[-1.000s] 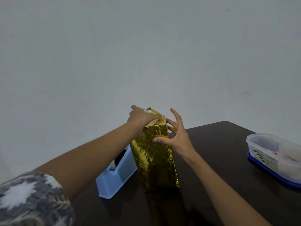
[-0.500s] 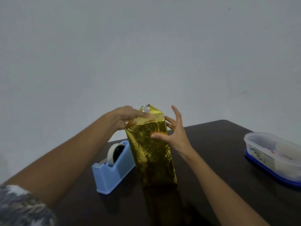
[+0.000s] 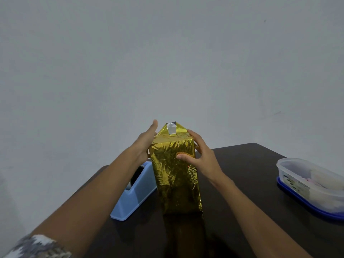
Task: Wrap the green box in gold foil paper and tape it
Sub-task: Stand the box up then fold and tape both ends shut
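A tall box wrapped in gold foil (image 3: 175,175) stands upright on the dark table (image 3: 242,183); none of its green shows. A folded foil flap at its top carries a strip of clear tape (image 3: 171,128). My left hand (image 3: 144,144) lies flat against the box's upper left side with the fingers straight. On the upper right side, my right hand (image 3: 200,155) holds the box, thumb on the front face and fingers round the right edge.
A light blue tape dispenser (image 3: 133,194) sits on the table just left of the box, partly behind my left forearm. At the right edge, a clear plastic container (image 3: 307,181) rests on a blue lid. A plain wall stands behind.
My left hand has come off the top flap and moved down to the box's left side, fingers straightened. The taped flap now shows. My right hand stays on the right side.
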`<state>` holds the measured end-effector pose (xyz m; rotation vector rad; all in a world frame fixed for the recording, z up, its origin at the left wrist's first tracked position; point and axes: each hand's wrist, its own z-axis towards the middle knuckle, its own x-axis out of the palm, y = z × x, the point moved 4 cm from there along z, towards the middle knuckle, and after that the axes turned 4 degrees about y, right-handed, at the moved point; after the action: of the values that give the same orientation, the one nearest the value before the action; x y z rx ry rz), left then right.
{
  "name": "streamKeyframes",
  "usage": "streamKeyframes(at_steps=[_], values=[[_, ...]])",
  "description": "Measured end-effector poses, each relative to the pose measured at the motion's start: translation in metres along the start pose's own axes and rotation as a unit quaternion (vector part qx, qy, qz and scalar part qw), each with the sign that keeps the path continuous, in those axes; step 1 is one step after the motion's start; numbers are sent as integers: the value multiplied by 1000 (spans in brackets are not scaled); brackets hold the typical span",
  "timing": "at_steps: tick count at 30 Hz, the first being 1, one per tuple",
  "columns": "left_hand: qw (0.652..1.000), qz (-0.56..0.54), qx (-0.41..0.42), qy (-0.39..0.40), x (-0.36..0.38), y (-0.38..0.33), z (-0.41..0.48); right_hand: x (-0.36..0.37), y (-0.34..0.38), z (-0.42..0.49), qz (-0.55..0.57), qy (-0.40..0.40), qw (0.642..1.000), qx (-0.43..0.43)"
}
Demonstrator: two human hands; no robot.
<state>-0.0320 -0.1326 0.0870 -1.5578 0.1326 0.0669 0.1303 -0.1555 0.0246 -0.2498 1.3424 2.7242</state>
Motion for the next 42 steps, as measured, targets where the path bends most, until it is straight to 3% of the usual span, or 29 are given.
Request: streamKeyframes(at_steps=[6,14,19,23,26,28,31,33,37,39,42], values=[[999,-11,43,-15,-5,18,-3,-1,9,-3,-51,24,998,-12],[996,-52,77,-19,-2,22,-1,7,-7,-5,31,-34,999,-6],[993,-64,86,41,-14,35,2,8,-11,-3,49,-39,998,-8],[993,-83,77,43,-24,41,1,9,-19,-5,82,-47,995,6],[989,-116,83,37,-31,41,0,6,-22,-6,126,-79,988,49],[981,-145,104,76,-31,36,-7,-4,-33,-5,130,-121,976,129],[982,-26,139,127,-25,38,-14,-5,-49,-7,172,-24,955,242],[977,71,151,130,-16,42,-17,4,-44,-10,237,43,933,268],[977,51,132,158,-10,55,-17,8,-43,-3,203,93,934,279],[982,27,128,137,-11,60,-18,6,-41,1,156,52,949,269],[987,32,157,-12,-7,64,-22,-3,-30,7,187,-74,957,210]])
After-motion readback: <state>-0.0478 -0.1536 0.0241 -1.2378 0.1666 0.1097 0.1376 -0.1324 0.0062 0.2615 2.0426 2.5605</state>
